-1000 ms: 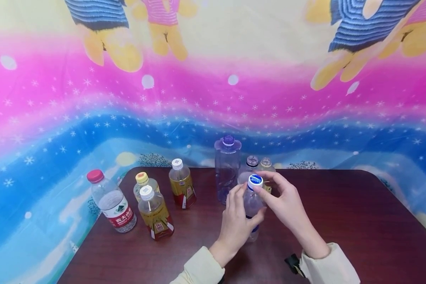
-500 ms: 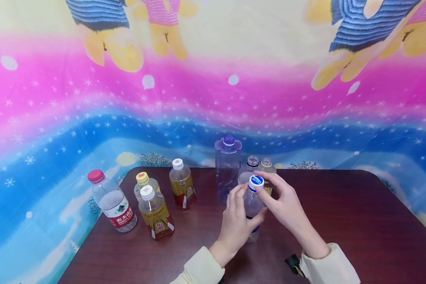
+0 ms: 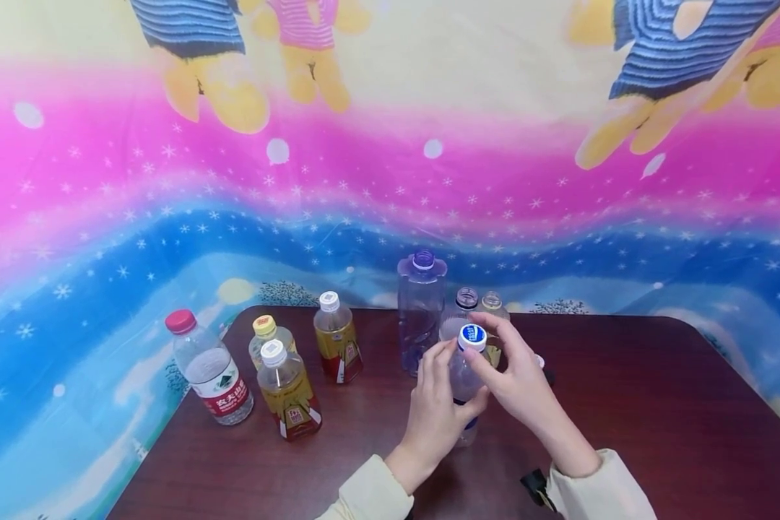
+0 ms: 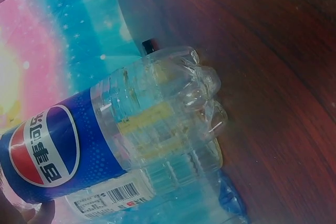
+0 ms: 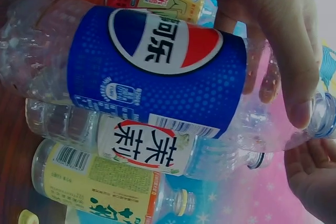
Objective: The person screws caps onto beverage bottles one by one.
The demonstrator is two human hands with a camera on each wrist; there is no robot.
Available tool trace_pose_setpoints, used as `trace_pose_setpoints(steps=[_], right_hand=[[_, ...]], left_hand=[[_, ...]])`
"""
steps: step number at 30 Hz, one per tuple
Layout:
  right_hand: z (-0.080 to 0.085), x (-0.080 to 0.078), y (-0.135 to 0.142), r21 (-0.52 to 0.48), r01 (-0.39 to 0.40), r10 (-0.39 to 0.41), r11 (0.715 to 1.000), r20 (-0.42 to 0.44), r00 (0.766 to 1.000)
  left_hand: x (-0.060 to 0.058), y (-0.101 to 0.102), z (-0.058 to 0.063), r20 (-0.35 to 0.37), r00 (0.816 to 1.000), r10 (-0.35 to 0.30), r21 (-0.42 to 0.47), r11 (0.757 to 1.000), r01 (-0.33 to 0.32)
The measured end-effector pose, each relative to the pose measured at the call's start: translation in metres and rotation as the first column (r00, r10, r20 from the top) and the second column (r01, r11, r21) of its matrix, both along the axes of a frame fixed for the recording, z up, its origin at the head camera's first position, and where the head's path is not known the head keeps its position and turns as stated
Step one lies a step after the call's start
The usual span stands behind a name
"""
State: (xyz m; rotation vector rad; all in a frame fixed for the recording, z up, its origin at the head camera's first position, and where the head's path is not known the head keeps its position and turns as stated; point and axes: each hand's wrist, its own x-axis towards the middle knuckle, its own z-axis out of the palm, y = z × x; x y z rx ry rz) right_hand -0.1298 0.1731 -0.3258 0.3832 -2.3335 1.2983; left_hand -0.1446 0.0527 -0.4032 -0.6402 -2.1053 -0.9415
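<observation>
A clear cola bottle (image 5: 157,72) with a blue label stands upright between both hands, and the frames do not settle whether its base touches the table. My left hand (image 3: 429,408) holds its upper body, fingers on one side and thumb on the other. My right hand (image 3: 520,375) pinches the white bottle cap (image 3: 472,337) with a blue top, which sits on the neck. Behind the hands stand uncapped bottles: a tall purple-tinted bottle (image 3: 421,318), a jasmine drink bottle (image 5: 144,145) and a yellow-labelled bottle (image 5: 100,182). The hands partly hide the latter two in the head view.
At left, capped bottles stand on the dark red table (image 3: 656,404): a red-capped water bottle (image 3: 214,375), a yellow-capped bottle (image 3: 264,328) and two gold-labelled bottles (image 3: 290,397). A loose yellow cap (image 5: 28,217) lies on the table. A printed cloth (image 3: 364,180) hangs behind.
The cap's printed top has turned under my right fingers. My right hand has shifted slightly, and a small white and black thing shows beyond its wrist. The head view has moved slightly.
</observation>
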Motion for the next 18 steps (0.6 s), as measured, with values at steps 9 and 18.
trace_pose_setpoints(steps=[9,18], right_hand=[[-0.0028,-0.0003,0.0039,-0.039,-0.040,0.036,0.998,-0.087,0.996],[-0.0019,-0.0019,0.0040,-0.065,0.020,-0.020,0.998,0.014,1.000]], left_hand=[[-0.0001,-0.0013,0.0010,0.025,1.000,0.013,0.026,1.000,-0.013],[-0.0002,-0.0011,0.0005,0.040,0.999,0.006,0.033,0.999,-0.007]])
